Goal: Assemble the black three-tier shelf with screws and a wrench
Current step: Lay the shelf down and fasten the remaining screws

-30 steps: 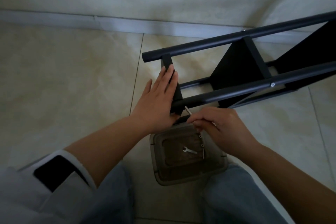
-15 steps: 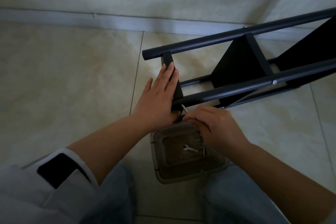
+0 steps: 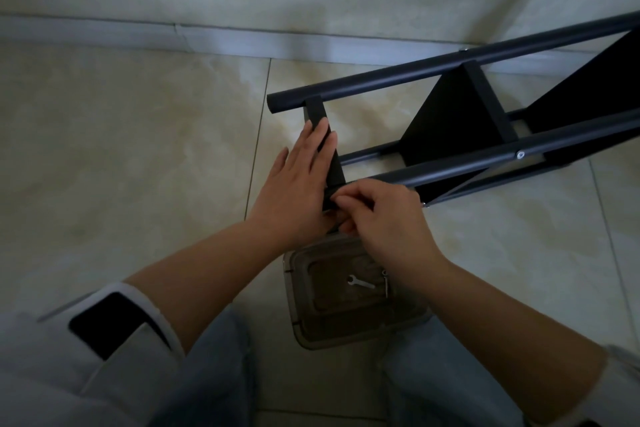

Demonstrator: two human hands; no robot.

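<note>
The black shelf point(image 3: 450, 121) lies on its side on the tiled floor, its poles running to the upper right. My left hand point(image 3: 298, 184) lies flat with straight fingers on the shelf's end board point(image 3: 334, 163). My right hand point(image 3: 384, 218) has its fingers curled and pinched together at the near pole's end point(image 3: 450, 170), where that pole meets the end board. The screw it pinches is hidden by the fingers. A silver screw head point(image 3: 520, 155) shows further along the same pole. A small wrench point(image 3: 361, 282) lies in the clear container point(image 3: 304, 329).
The clear container sits on the floor between my knees, with one screw point(image 3: 385, 284) beside the wrench. A wall with a baseboard point(image 3: 138, 35) runs across the back. Bare floor tiles point(image 3: 121, 149) spread to the left of the shelf.
My right hand moved up and left from above the container to the pole end beside my left hand. The thin screw seen between its fingers earlier is now covered. The left hand stayed put.
</note>
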